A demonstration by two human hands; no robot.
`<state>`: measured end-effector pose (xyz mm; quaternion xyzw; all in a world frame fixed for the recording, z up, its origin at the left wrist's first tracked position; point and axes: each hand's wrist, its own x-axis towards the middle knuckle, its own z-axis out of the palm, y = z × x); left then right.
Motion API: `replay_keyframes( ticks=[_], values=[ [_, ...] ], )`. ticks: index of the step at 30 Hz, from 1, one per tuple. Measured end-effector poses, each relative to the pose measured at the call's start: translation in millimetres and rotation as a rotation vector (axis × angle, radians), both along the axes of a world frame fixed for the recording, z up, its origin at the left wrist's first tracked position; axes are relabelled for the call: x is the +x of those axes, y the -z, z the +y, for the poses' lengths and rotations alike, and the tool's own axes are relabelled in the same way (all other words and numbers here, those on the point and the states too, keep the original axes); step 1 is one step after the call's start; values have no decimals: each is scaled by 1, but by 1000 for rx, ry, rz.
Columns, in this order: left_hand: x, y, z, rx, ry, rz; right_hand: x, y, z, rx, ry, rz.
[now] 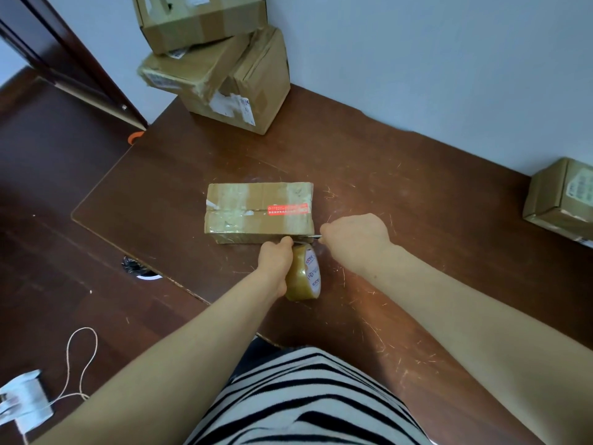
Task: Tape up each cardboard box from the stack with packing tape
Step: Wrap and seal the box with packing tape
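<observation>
- Starting far left, down on the floor: spotting a white bundle (25,399) and a looped cord (81,358), apparently playing no part in the job.
- Moving to the back left corner of the table (417,187): counting at least three boxes in the stack (218,69), piled crookedly against the wall. Seeing old tape and labels on them, so not managing to tell which are finished. Judging most of them to be waiting their turn.
- Coming to the middle: watching the box (258,213) lying flat on the table, well apart from the stack. Noting glossy tape across its top and a red sticker over the centre seam.
- Catching the left hand (276,264) gripping the tape roll (305,274), holding it on edge just in front of the box's near right corner.
- Finding the right hand (356,236) curled closed just beside that same corner, holding a thin silvery blade (316,236) pointing toward the roll. Reading this as cutting the strip free, though not seeing the tape itself clearly.
- Ending far right: picking out a lone box (558,200) at the table's edge, well apart from the work. Possibly done already, but not telling for sure.
- Summing the progress as a judgement: closing in on the end of this box, with the stack left to do.
</observation>
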<state>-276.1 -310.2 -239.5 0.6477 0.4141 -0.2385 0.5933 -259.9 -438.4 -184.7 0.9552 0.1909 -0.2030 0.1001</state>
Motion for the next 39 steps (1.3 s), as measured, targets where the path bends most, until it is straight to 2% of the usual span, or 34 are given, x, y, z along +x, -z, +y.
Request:
replay_keyframes(
  ticks=[9, 12, 19, 22, 23, 25, 27, 28, 30, 32, 39],
  values=[
    [2, 1, 3, 10, 7, 3, 0, -7, 9, -102, -72, 2],
    [2, 2, 4, 14, -1, 3, -3, -2, 9, -153, -98, 60],
    [4, 5, 7, 7, 1, -11, -4, 27, -43, -17, 134, 268],
    [3, 4, 7, 12, 5, -10, -3, 24, -53, -1, 148, 206],
    [4, 4, 7, 16, 6, -10, -1, 21, -50, 59, 138, 134],
    [4, 3, 7, 17, 7, -7, 5, 18, -37, 362, 112, 9],
    [3, 2, 6, 17, 6, -4, 12, 19, -17, 653, 7, 22],
    [2, 0, 6, 20, 8, 0, 14, 22, -8, 696, -73, 53],
    [2, -2, 6, 15, 7, -6, 18, 34, 4, 635, -204, 84],
    [1, -3, 7, -1, 9, -19, 19, 46, 5, 541, -245, 97],
    [-1, 3, 13, 53, 86, -130, 27, 66, 0, 644, -291, 93]
  ],
)
